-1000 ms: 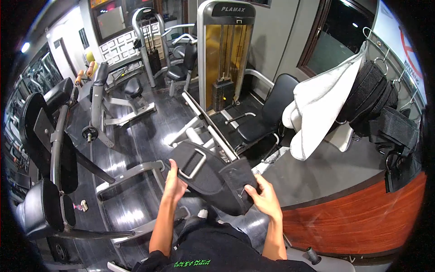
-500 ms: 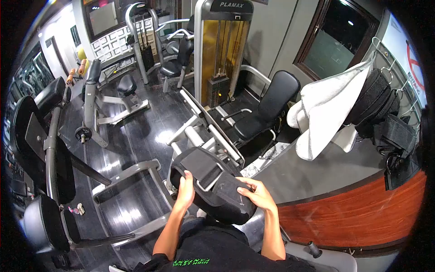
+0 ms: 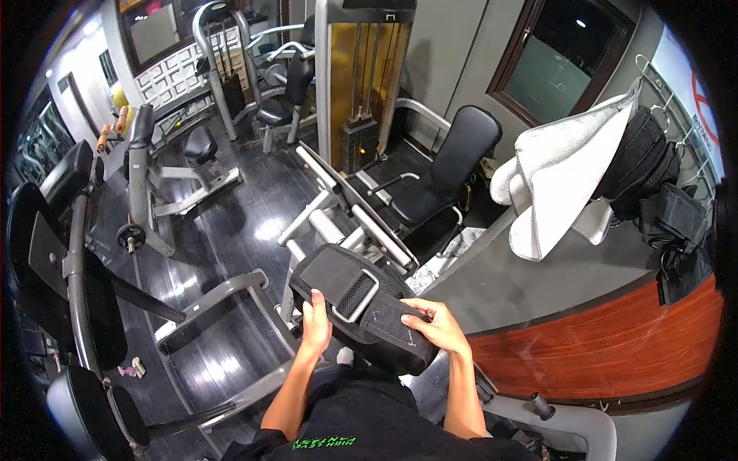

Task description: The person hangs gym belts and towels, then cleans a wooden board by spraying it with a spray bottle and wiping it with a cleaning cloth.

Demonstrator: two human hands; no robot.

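Head view: my left hand [image 3: 315, 326] has its grip closed on the near left edge of the wide black padded fabric belt with a metal buckle [image 3: 361, 303], held before my chest. My right hand [image 3: 434, 329] grips its right end, just beside the grey surface [image 3: 538, 286].

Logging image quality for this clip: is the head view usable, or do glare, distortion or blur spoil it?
Head view: usable; strong fisheye bending with black corners; lights glare off the glossy dark floor; the white towel is bright yet keeps detail; the black padded belt, held by the left hand and right hand, is sharp and evenly lit.
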